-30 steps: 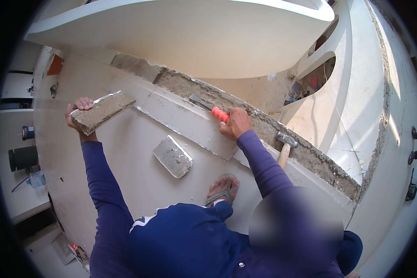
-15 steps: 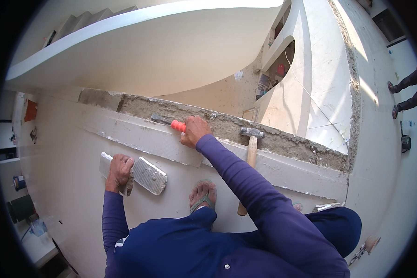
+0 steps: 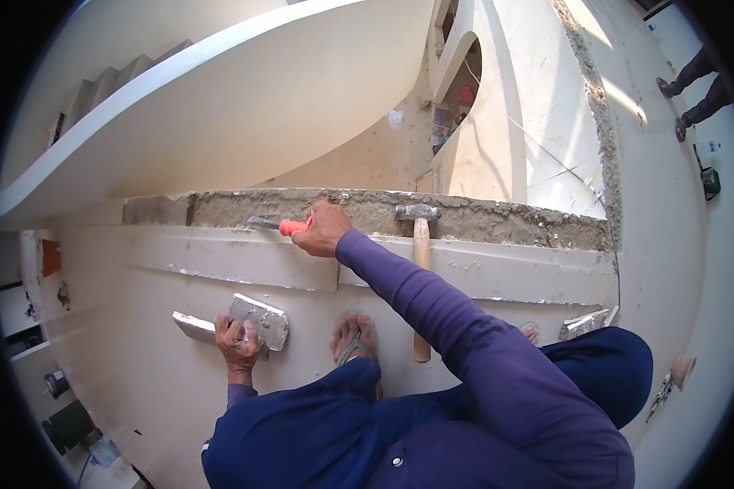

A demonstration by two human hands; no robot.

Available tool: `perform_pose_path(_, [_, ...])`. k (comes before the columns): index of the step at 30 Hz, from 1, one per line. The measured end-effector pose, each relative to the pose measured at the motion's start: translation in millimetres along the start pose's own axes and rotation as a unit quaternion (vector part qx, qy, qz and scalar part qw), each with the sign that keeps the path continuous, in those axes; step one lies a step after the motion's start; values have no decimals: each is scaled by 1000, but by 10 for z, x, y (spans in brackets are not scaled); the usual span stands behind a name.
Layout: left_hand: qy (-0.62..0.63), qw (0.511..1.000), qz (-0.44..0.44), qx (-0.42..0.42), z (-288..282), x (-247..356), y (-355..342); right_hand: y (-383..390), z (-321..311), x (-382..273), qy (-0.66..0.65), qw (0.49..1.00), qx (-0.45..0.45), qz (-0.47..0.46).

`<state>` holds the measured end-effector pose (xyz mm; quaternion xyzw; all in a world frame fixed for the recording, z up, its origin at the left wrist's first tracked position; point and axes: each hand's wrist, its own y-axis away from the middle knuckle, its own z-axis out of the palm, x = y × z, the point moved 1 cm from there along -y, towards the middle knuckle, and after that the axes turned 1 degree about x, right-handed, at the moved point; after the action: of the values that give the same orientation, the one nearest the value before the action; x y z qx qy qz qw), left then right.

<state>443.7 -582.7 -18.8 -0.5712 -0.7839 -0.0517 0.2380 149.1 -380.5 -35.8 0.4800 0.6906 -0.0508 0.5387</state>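
My right hand [image 3: 324, 230] is closed round the red handle of a chisel [image 3: 292, 226]. The chisel's flat metal blade points left, over the rough mortar strip [image 3: 367, 210]. My left hand [image 3: 237, 341] is down by my foot, its fingers curled on the edge of a broken tile piece [image 3: 258, 318] with a ribbed back. Another broken tile piece [image 3: 194, 326] sits just left of those fingers. A hammer [image 3: 422, 244] lies with its metal head on the mortar strip and its wooden handle toward me, partly under my right forearm.
A pale tile edging [image 3: 245, 259] runs along the strip. Beyond it is a drop beside a curved white wall [image 3: 245, 106]. More tile shards [image 3: 585, 324] lie by my right knee. Another person's legs [image 3: 697, 90] show at the far right.
My left hand has shifted right and the ribbed tile piece is now under its fingers. The view has turned a little; my right hand still holds the chisel and the hammer lies as before.
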Motion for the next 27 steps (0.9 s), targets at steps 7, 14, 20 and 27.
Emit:
perform_pose_path(7, [-8, 999, 7, 50, 73, 399, -231, 447, -146, -79, 7, 997, 27, -72])
perform_pose_path(14, [43, 975, 129, -176, 37, 1784, -1044, 955, -445, -318, 54, 986, -56, -147])
perform_pose_path(20, [204, 906, 65, -365, 638, 2016, -1132, 1228, -1175, -22, 49, 953, -228, -195])
perform_pose_path(27, [235, 868, 27, -436, 698, 2040, -1190, 1622, -1408, 1347, 194, 922, -316, 108])
